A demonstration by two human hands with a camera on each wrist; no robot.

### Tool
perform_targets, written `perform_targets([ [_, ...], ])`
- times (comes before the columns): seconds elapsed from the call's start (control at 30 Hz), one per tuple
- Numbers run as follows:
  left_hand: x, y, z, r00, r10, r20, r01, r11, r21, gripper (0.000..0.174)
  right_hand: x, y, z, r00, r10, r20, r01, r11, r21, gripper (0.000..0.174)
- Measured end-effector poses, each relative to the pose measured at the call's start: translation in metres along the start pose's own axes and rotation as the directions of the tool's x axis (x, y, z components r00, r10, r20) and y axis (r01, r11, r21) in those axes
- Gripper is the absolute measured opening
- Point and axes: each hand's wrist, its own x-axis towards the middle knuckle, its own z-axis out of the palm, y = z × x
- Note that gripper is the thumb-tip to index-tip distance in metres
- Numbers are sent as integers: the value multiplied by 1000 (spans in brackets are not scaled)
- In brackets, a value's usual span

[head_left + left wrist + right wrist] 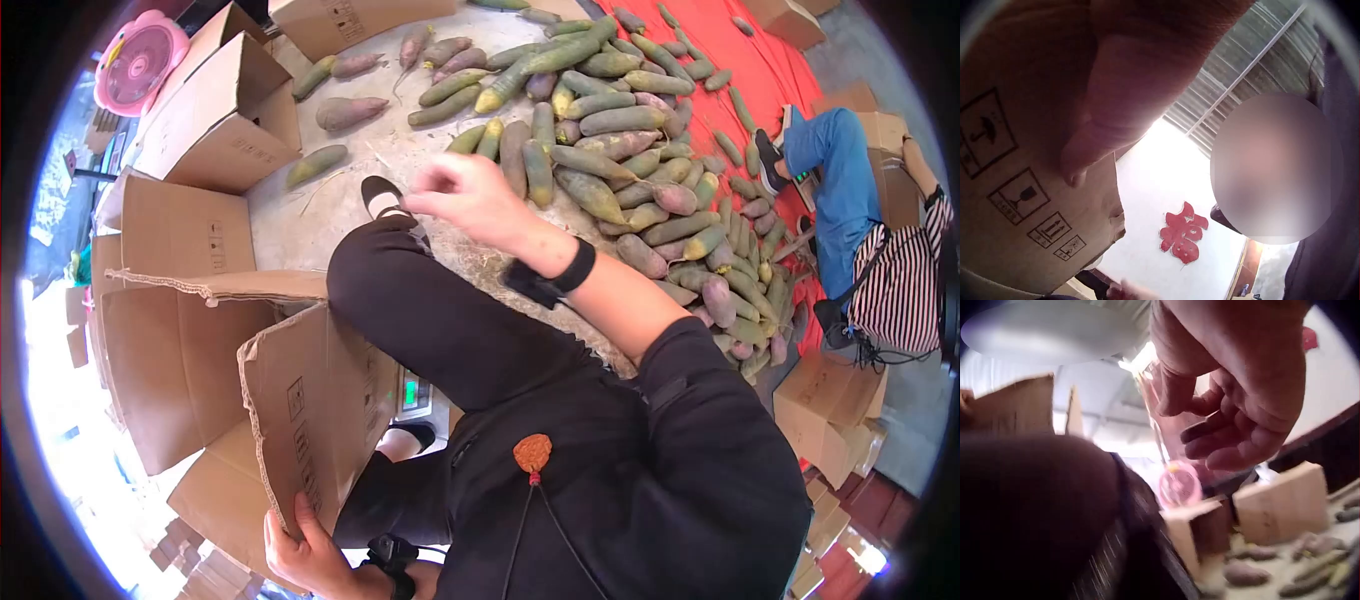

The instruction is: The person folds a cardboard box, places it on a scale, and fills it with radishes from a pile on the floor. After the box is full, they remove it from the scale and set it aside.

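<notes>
Nearest, the left hand point(305, 550) grips the lower edge of an open cardboard box point(310, 400), thumb pressed on its printed face. Above the knee, the right hand point(470, 200) hangs with fingers loosely curled, empty. Beyond lies a pile of long roots point(620, 150).

Pink fan point(140, 60) far left, beyond open cardboard boxes point(225, 120) on concrete floor point(320, 210). Red sheet point(770, 60) spread at top right. Second person, blue jeans point(840, 180), striped top point(900, 280), crouched at its edge. Small cartons point(825, 400) stacked lower right. Scale, green display point(413, 392), under knee. Red character point(1182, 232) on white wall.
</notes>
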Motion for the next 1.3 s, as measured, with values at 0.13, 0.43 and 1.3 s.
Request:
perform_targets([
  [0.13, -2, -13, 7, 996, -87, 4, 86, 982, -167, 28, -78, 122, -80, 915, 384, -127, -399, 805, -440, 35],
  [0.43, -3, -13, 8, 987, -154, 35, 158, 964, -212, 28, -254, 269, -205, 471, 779, -415, -882, 415, -221, 15],
  [1.3, -2, -24, 13, 967, -245, 70, 254, 905, -342, 26, -178, 300, -249, -67, 905, -420, -50, 418, 907, 14],
])
